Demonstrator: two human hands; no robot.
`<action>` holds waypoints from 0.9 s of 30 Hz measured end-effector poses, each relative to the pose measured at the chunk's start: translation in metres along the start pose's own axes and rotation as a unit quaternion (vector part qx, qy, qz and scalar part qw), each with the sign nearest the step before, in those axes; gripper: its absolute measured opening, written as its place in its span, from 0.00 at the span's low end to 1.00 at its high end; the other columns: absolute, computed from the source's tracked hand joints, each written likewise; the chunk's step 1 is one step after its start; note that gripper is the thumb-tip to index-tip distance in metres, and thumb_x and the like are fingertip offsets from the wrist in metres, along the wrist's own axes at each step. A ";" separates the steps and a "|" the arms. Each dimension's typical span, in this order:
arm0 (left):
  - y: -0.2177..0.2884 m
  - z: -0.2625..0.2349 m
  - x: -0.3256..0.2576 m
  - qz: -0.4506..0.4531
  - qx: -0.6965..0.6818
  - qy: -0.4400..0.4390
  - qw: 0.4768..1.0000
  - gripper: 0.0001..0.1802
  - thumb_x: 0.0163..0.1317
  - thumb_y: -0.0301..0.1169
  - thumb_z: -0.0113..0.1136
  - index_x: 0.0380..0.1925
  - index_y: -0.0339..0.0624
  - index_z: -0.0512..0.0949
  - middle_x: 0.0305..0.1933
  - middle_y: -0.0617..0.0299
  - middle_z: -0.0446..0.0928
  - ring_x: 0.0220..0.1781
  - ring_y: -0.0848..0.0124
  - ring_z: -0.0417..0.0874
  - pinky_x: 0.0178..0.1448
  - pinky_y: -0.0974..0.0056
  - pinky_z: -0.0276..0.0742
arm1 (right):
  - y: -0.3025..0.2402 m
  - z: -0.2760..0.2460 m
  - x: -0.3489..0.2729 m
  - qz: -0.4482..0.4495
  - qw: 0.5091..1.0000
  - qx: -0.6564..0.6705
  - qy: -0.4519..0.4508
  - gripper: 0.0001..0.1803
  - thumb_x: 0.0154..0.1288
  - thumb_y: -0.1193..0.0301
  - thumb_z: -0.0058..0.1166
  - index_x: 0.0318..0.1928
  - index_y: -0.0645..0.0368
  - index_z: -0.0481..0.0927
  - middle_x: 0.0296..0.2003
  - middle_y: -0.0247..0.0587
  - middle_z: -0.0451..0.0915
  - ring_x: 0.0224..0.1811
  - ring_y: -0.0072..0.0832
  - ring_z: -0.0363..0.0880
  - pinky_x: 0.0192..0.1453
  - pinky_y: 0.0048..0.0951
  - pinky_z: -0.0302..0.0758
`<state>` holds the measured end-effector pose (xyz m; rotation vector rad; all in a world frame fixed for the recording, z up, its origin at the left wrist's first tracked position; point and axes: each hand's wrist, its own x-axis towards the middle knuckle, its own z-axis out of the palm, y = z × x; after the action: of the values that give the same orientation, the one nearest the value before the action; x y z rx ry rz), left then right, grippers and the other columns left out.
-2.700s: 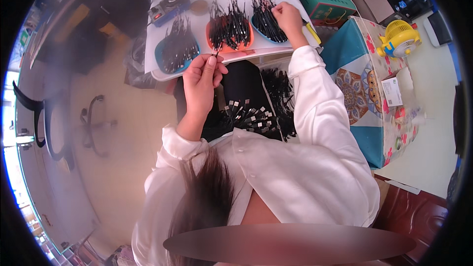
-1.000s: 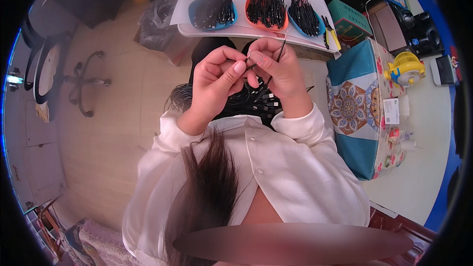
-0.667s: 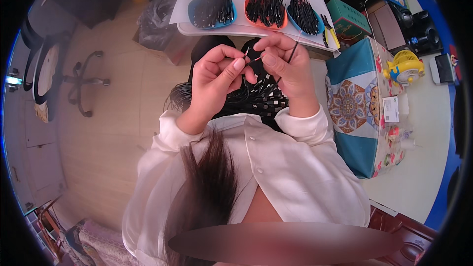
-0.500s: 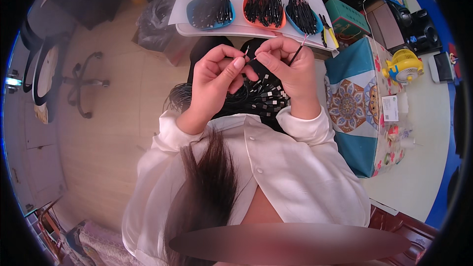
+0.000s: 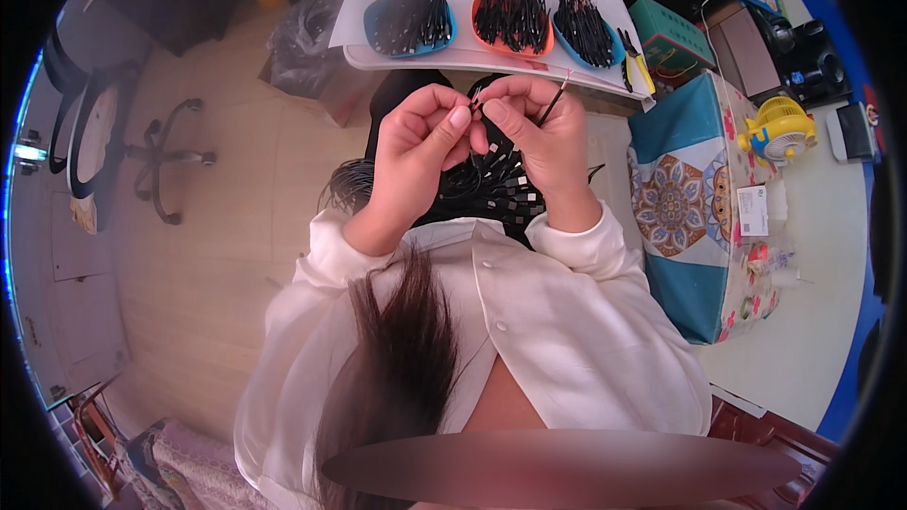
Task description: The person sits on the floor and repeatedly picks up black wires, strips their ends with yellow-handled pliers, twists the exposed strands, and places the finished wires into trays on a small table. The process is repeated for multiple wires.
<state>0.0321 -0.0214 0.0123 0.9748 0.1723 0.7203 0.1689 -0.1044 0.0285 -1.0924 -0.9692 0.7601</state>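
My left hand [image 5: 421, 137] and my right hand [image 5: 540, 132] meet above my lap, thumbs and fingertips pinched close together. Between the fingertips is the end of a thin black cable [image 5: 476, 100], its fine tip too small to make out. Another black cable piece with a pale pinkish wire end [image 5: 555, 100] sticks up from behind my right fingers. Below the hands, a heap of black cables with metal USB plugs [image 5: 515, 198] lies across my lap, partly hidden by the hands.
On the white table [image 5: 453, 58] ahead stand a blue tray [image 5: 375, 42], an orange tray [image 5: 515, 50] and another blue tray [image 5: 619, 49], all heaped with short black cables. Yellow-handled pliers [image 5: 641, 70] lie at its right edge. A yellow fan [image 5: 781, 128] stands to the right.
My hands have come closer together, the right one moving left. The cable piece behind my right fingers has shifted left too. The view has moved slightly.
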 end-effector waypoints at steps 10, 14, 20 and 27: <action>-0.006 -0.004 0.002 -0.015 -0.125 -0.053 0.991 0.06 0.71 0.27 0.49 0.40 0.35 0.73 0.29 0.56 0.78 0.18 0.82 0.59 0.23 0.76 0.53 | 0.011 0.001 0.002 0.133 0.947 0.286 -0.054 0.07 0.68 0.72 0.55 0.42 0.64 0.78 0.31 0.35 0.81 0.27 0.20 0.79 0.29 0.17 0.72; -0.010 -0.010 0.003 -0.013 -0.164 -0.081 0.983 0.06 0.71 0.26 0.50 0.43 0.35 0.73 0.29 0.56 0.79 0.19 0.81 0.60 0.24 0.75 0.55 | 0.014 0.000 0.003 0.177 0.905 0.374 -0.100 0.07 0.69 0.71 0.54 0.41 0.61 0.79 0.28 0.35 0.80 0.25 0.18 0.77 0.26 0.15 0.67; -0.015 -0.013 0.003 -0.003 -0.186 -0.078 0.979 0.06 0.71 0.26 0.50 0.43 0.35 0.74 0.30 0.55 0.78 0.19 0.81 0.61 0.23 0.75 0.55 | 0.015 0.004 0.001 0.166 0.920 0.345 -0.084 0.06 0.69 0.72 0.54 0.41 0.61 0.78 0.27 0.34 0.80 0.26 0.16 0.77 0.26 0.14 0.66; -0.016 -0.017 0.003 -0.010 -0.192 -0.073 0.979 0.06 0.71 0.25 0.50 0.43 0.36 0.74 0.30 0.57 0.78 0.19 0.80 0.61 0.24 0.75 0.56 | 0.020 0.013 0.000 0.071 0.975 0.208 -0.015 0.04 0.67 0.75 0.56 0.41 0.61 0.76 0.28 0.33 0.80 0.25 0.14 0.76 0.25 0.13 0.64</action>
<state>0.0346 -0.0132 -0.0099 0.6519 -0.0848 0.6313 0.1563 -0.0936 0.0114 -0.7889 -0.7163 1.0456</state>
